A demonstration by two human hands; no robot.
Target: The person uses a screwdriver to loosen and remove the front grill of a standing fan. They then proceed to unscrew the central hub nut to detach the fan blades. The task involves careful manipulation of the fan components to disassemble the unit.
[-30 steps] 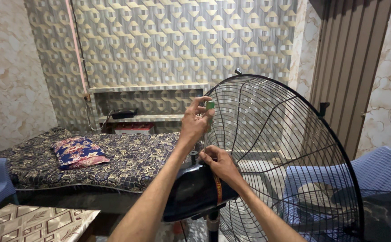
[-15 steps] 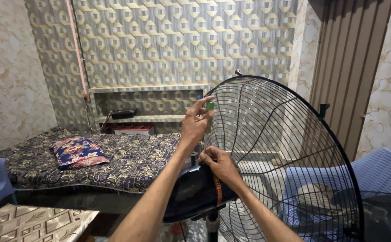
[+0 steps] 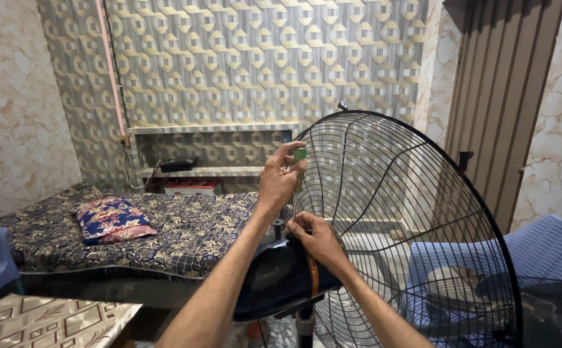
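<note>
Presently we judge ourselves working at the fan's rear: left hand (image 3: 279,180) pinches a green-handled tool (image 3: 299,156) against the wire grille (image 3: 409,212); right hand (image 3: 316,235), at five o'clock, grips the motor housing (image 3: 274,277). Next calls for steadiness.

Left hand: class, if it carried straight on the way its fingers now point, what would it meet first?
Most likely the wire grille of the fan. The left hand, pinching a small green thing, points up and right at the mesh just beyond its fingertips; depth is hard to judge, so it may already touch it.
</note>
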